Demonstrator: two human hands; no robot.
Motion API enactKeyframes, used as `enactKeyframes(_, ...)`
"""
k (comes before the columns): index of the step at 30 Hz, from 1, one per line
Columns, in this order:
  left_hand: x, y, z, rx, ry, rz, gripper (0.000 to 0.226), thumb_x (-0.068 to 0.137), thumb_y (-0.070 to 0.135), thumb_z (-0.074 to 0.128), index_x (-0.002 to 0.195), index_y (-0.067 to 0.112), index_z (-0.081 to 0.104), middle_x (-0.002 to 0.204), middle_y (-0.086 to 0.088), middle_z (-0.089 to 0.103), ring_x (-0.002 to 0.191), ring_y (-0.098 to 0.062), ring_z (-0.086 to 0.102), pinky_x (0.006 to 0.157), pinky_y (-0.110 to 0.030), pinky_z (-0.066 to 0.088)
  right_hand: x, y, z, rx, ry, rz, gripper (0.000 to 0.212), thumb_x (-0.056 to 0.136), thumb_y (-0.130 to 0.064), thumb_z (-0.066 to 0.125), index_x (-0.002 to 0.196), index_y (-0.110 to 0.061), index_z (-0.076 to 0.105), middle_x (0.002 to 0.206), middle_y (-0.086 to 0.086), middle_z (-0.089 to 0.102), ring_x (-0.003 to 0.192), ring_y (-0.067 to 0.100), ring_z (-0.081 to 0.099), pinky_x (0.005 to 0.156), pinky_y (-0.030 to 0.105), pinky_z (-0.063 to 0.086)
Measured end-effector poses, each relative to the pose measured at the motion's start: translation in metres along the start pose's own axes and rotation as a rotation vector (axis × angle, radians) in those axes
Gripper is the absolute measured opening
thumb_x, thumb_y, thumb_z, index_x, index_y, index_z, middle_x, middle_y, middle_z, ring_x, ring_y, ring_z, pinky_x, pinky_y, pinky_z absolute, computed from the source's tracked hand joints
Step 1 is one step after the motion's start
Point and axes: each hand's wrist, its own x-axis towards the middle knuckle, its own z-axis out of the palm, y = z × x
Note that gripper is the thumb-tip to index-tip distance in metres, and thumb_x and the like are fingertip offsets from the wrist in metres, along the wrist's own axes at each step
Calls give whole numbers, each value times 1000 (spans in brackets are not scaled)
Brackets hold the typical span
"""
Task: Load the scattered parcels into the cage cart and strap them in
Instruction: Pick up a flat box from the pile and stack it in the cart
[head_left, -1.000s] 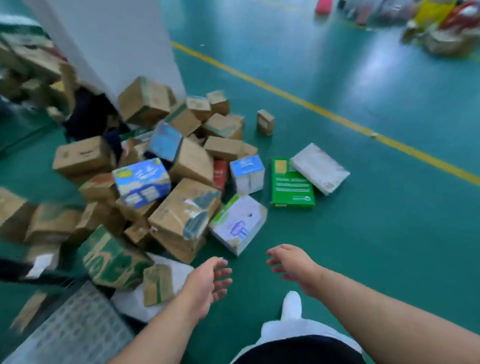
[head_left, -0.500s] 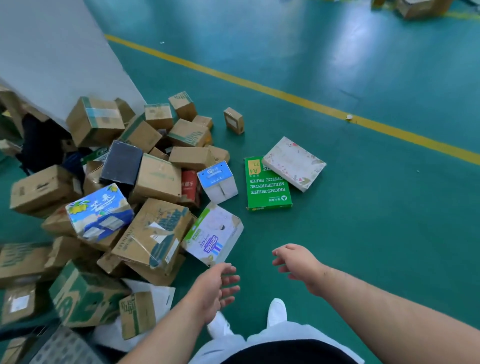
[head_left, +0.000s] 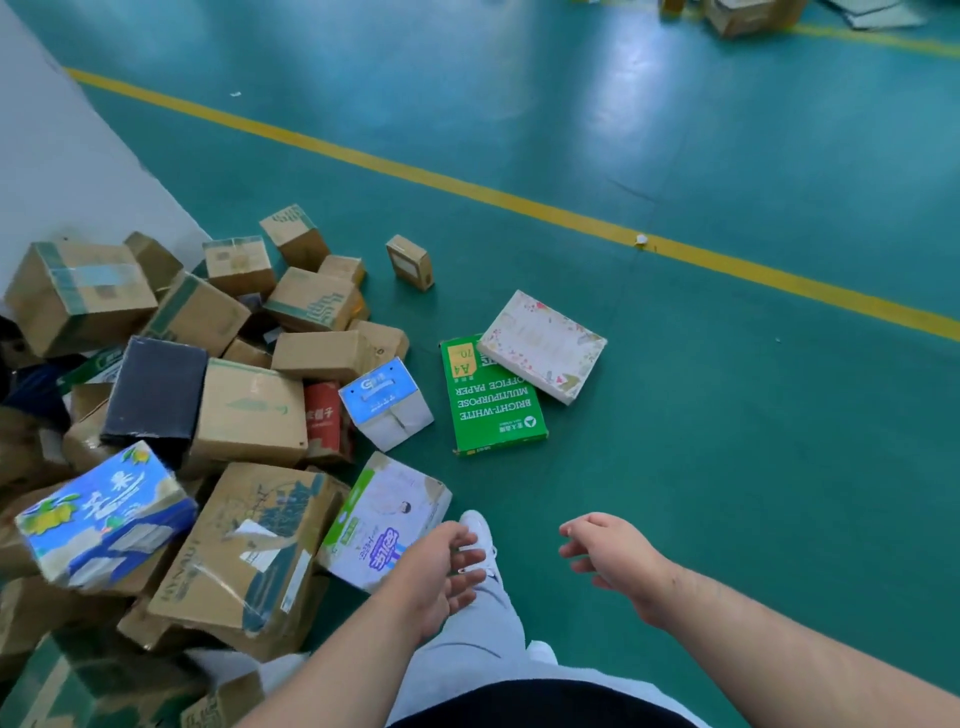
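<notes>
Both hands are hanging empty, fingers loosely spread: left hand (head_left: 434, 571) hovering just beside the white tissue box (head_left: 387, 525) at the parcel pile's (head_left: 208, 415) near edge, right hand (head_left: 605, 553) over bare floor (head_left: 727, 415). Box is probably light, stiff cardboard; taking it by opposite sides looks best. No cage cart in view.

green paper box (head_left: 491, 397) printed "A4", "70" and "BRIGHT-WHITE MULTIPURPOSE OFFICE PAPER", other parcel print unreadable

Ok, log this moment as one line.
stage: pre-grasp | left hand: open, empty, near white parcel | right hand: open, empty | parcel pile: on green floor, unloaded
</notes>
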Motion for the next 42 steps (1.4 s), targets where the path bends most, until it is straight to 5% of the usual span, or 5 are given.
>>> enactKeyframes(12, 105, 199, 34, 242, -83, 32, 28, 101, 31, 53, 112, 9, 66, 101, -8, 69, 86, -24, 63, 74, -36, 49, 59, -96, -48, 74, 199, 131, 23, 103, -27, 48, 113, -17, 65, 109, 4, 72, 96, 21, 66, 78, 32, 47)
enactKeyframes(20, 150, 261, 58, 239, -40, -37, 28, 101, 34, 52, 109, 11, 66, 104, -8, 70, 89, -25, 64, 78, -38, 49, 104, -140, -68, 231, 175, 209, 22, 103, -31, 50, 113, -19, 66, 109, 2, 72, 101, 21, 68, 83, 33, 52)
enactKeyframes(33, 272, 376, 130, 168, 279, -77, 17, 101, 25, 54, 103, 13, 65, 101, -5, 72, 89, -21, 67, 76, -35, 51, 330, -223, -196, 247, -3, 349, 23, 101, -31, 57, 116, -17, 66, 102, 2, 73, 86, 18, 65, 80, 34, 47)
enactKeyframes(42, 434, 429, 179, 493, 375, -55, 10, 100, 25, 53, 98, 20, 62, 97, 0, 67, 86, -18, 64, 87, -36, 52, 504, -206, -246, 17, 14, 419, 22, 103, -29, 51, 117, -16, 62, 108, 5, 71, 90, 21, 64, 76, 32, 47)
